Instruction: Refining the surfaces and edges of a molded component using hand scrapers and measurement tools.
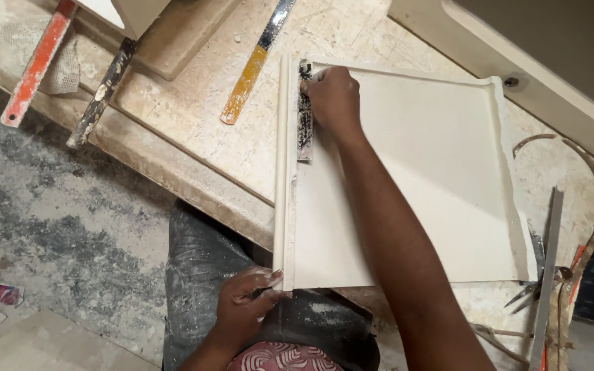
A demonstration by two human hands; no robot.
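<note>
Seen from above: right hand [333, 102] closed around a short dark-smeared scraping strip [304, 113], pressing it along the left raised edge of a square white plaster panel [414, 185]. Left hand [245, 309] pinching the panel's near-left corner between thumb and fingers, above a dusty trouser knee [207, 268]. Panel flat on a plaster-caked tabletop [187, 130], its near edge overhanging. Beyond it, an orange-handled blade [250, 69], a red straightedge [36, 65]; at right, a grey metal strip [546, 275].
</note>
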